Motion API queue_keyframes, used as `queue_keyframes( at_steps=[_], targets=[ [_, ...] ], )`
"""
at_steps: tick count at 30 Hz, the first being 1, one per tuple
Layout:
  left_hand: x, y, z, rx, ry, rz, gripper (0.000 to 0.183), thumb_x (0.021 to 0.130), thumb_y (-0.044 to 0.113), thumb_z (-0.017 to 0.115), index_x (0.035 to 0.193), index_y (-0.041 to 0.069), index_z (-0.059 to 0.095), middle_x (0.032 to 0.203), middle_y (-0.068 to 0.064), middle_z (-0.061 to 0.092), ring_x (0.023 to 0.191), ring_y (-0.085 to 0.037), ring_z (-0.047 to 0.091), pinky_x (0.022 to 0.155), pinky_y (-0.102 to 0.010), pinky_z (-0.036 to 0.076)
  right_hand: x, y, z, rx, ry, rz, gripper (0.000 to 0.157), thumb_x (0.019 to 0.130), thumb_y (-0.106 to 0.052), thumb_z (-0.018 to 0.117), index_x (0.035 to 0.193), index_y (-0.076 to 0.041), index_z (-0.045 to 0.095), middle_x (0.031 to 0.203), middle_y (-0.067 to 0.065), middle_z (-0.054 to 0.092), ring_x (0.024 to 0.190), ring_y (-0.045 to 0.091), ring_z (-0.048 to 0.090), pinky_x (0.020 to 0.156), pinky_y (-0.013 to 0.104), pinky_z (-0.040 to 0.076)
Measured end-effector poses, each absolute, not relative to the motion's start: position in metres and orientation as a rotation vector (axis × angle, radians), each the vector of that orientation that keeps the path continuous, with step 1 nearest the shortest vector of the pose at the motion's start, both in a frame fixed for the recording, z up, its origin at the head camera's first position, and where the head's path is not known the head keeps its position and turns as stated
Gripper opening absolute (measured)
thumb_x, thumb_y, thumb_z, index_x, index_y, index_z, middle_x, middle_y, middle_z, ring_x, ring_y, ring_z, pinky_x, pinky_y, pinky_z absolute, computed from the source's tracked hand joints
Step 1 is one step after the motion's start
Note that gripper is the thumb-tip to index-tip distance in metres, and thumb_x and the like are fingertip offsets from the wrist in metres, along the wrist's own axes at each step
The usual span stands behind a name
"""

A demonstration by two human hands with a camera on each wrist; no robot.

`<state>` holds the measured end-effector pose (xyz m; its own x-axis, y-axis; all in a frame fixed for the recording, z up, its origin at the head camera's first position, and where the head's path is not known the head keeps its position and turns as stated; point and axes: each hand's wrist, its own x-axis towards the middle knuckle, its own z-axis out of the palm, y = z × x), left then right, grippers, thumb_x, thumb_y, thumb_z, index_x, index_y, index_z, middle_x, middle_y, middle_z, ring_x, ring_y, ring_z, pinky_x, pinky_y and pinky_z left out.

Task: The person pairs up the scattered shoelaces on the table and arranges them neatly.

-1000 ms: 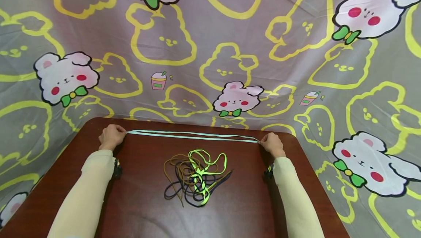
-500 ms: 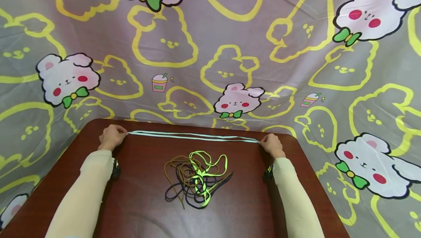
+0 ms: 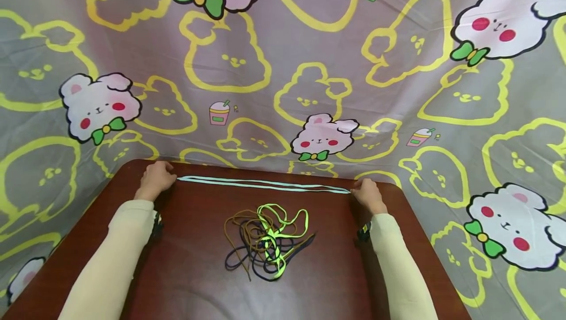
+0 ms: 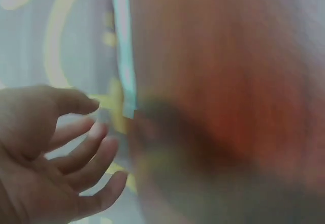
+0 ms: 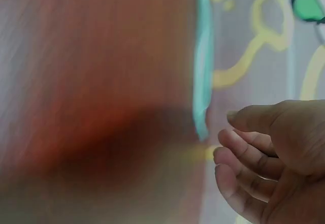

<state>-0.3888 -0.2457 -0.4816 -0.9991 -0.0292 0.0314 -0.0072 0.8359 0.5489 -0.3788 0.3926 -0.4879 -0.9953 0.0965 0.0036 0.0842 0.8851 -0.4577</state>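
Observation:
A light mint shoelace (image 5: 203,71) lies in two long, nearly parallel strands across the back of the table in the head view. At its left end is my left hand (image 3: 156,181). In the left wrist view that hand's fingers are loosely bent and spread, with a gap to the end of the lace. My right hand (image 3: 368,195) hovers by the right end. Its fingers (image 5: 236,145) are relaxed and bent in the right wrist view, and the lace tip stands apart from them.
Nearer the front of the brown table (image 3: 194,266) lies a tangle of a neon yellow-green lace (image 3: 283,235), a brown lace and a navy lace (image 3: 302,245). A grey cartoon-print cloth (image 3: 261,89) hangs behind the table and at both sides.
Both hands pinched the ends of the mint shoelace earlier; now they have let go and the fingers have parted from it. The head view has shifted slightly.

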Motion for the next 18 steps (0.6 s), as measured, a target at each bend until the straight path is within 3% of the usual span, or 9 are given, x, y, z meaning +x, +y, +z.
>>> queue_keyframes(
  at_steps=[4,8,13,18],
  targets=[
    [-0.388,-0.227,-0.463,-0.261,-2.968,-0.94,0.04,0.096,0.016,0.064,0.124,-0.012,0.062,0.105,-0.027,0.069,0.095,-0.042,0.066,0.079,-0.055,0.051,-0.376,0.373,-0.469,-0.01,-2.964,0.807,0.031,0.097,-0.011,0.066,0.119,0.01,0.068,0.104,0.024,0.072,0.093,0.036,0.069,0.081,0.049,0.055],
    [-0.378,-0.2,-0.449,-0.535,-2.978,-1.063,0.038,0.099,0.015,0.064,0.126,-0.011,0.061,0.108,-0.027,0.07,0.099,-0.041,0.066,0.085,-0.053,0.052,-0.366,0.345,-0.448,0.125,-2.888,0.924,0.029,0.098,-0.01,0.066,0.119,0.009,0.068,0.102,0.022,0.073,0.091,0.033,0.068,0.079,0.047,0.054],
    [-0.355,-0.166,-0.445,-0.585,-2.926,-1.203,0.034,0.1,0.015,0.064,0.128,-0.004,0.063,0.111,-0.022,0.069,0.104,-0.038,0.065,0.088,-0.052,0.051,-0.347,0.303,-0.432,0.272,-2.829,1.04,0.025,0.098,-0.013,0.066,0.117,0.003,0.071,0.106,0.018,0.074,0.097,0.031,0.07,0.082,0.045,0.055],
    [-0.33,-0.142,-0.453,-0.61,-2.879,-1.343,0.035,0.101,0.016,0.064,0.131,-0.001,0.063,0.11,-0.016,0.071,0.105,-0.034,0.066,0.088,-0.05,0.052,-0.33,0.261,-0.435,0.429,-2.863,1.141,0.021,0.098,-0.014,0.066,0.113,0.0,0.073,0.102,0.012,0.074,0.09,0.023,0.069,0.076,0.037,0.054]
  ],
)
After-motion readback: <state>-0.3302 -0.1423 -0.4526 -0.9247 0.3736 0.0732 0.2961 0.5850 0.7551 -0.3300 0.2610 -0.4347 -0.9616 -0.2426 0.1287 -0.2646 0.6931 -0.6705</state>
